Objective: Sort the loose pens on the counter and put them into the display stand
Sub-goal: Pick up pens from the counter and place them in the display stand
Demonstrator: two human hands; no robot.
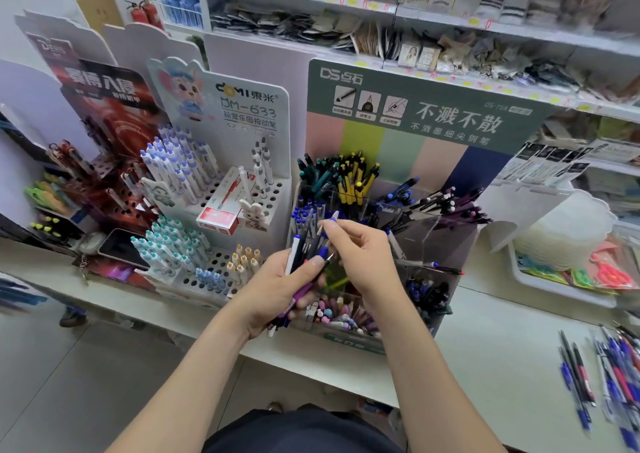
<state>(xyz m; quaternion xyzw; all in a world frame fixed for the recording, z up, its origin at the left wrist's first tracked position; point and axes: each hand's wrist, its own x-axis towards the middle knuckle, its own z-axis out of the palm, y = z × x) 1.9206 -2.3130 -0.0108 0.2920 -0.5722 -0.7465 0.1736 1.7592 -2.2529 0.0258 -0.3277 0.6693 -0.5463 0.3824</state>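
Sorting is going on at the white counter [502,341], and the step in hand looks like picking 1 pen out of a held bundle to match it to a compartment. At 9 o'clock of the hands, a white perforated cardboard pen rack [221,262] is standing with teal-capped and purple-capped pens in its holes, and neither hand is touching it.

Next, the left hand [273,293] is gripping a mixed bundle of slim plastic pens [301,255], fingers curled round it. I am counting about 6 barrels there, white, black, blue and purple, though overlap is making that figure unsure.

At 1 o'clock of it, the right hand [363,255] is pinching 1 blue-topped pen [333,217] between thumb and forefinger. It is holding the pen over the clear acrylic display stand with the green header card [433,238], just beside the compartment of blue-topped pens at 12 o'clock.

I am judging that the next move is calling for lowering this pen upright into that matching compartment without knocking its neighbours. The stand is showing at least 6 compartments and 5 colour bands on its card.

At 4 o'clock, well apart from the hands, the loose blue, black and red pens [609,380] are lying on the counter: more than 10, too blurred for counting exactly.
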